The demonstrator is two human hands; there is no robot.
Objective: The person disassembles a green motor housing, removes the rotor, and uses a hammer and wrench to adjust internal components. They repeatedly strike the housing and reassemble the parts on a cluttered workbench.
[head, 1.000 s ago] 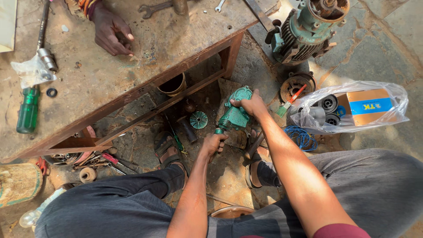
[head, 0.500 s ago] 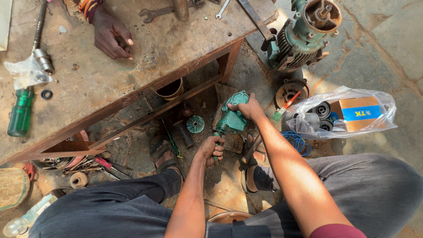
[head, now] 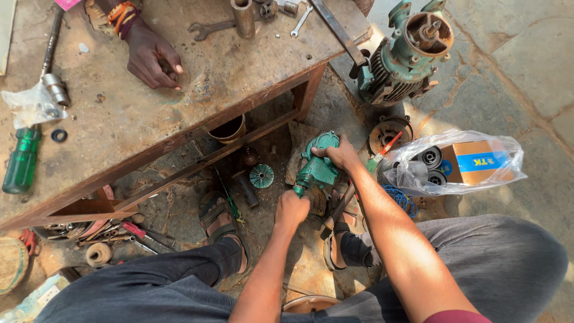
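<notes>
Down low, both hands grip the green pump housing (head: pixel 318 167): right hand (head: pixel 341 154) clasping its top, left hand (head: pixel 291 209) fisted below.

A workbench (head: pixel 197 101) fills the upper left of the frame. On it, a screwdriver (head: pixel 21 161) lies at the far left, a washer (head: pixel 58 136) just above it, a spanner (head: pixel 210 26) and a pipe (head: pixel 244 17) near the top centre. Another person's hand (head: pixel 154 58) rests on the bench top. A motor (head: pixel 405 54) stands at upper right, beside the bench. Below it lies a bag (head: pixel 454 162) with a box (head: pixel 475 161) in it. At centre, on the ground, sits a pump housing (head: pixel 317 167); an impeller (head: pixel 262 176) lies left of it, under the bench.
</notes>
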